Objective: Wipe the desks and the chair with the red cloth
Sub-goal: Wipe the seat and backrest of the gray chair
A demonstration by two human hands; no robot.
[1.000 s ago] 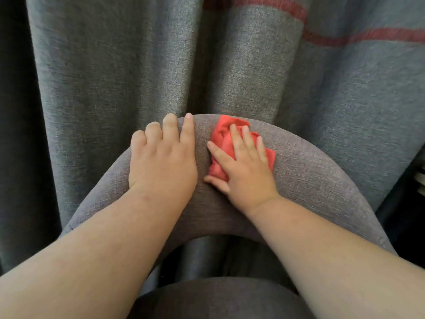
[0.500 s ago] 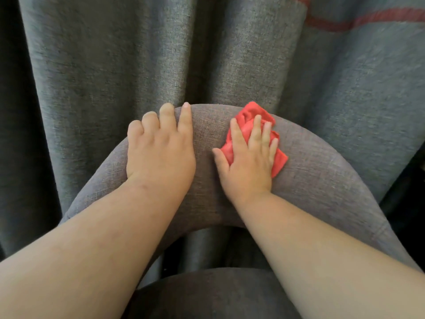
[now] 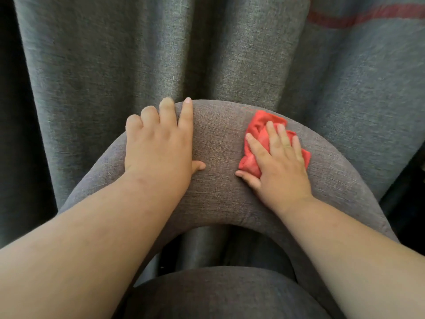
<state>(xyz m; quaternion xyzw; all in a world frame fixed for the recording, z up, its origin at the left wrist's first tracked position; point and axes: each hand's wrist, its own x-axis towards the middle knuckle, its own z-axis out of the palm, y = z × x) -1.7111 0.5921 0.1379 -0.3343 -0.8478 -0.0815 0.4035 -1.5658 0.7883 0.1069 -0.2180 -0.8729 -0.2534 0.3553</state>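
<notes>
Two bare hands rest on the curved top of a grey fabric chair (image 3: 218, 143) back, in front of a grey curtain (image 3: 138, 54).

The left hand (image 3: 158, 148) lies palm down with fingers fairly close together and curled over the far edge, holding nothing. The right hand (image 3: 278, 166), apart from the left, presses the crumpled red cloth (image 3: 257, 132) flat against the backrest with its fingers laid out over it; whether the thumb tucks under the cloth's edge is hard to say. A red stripe (image 3: 368, 14) crosses the curtain at upper right, and the chair's seat shows below.
</notes>
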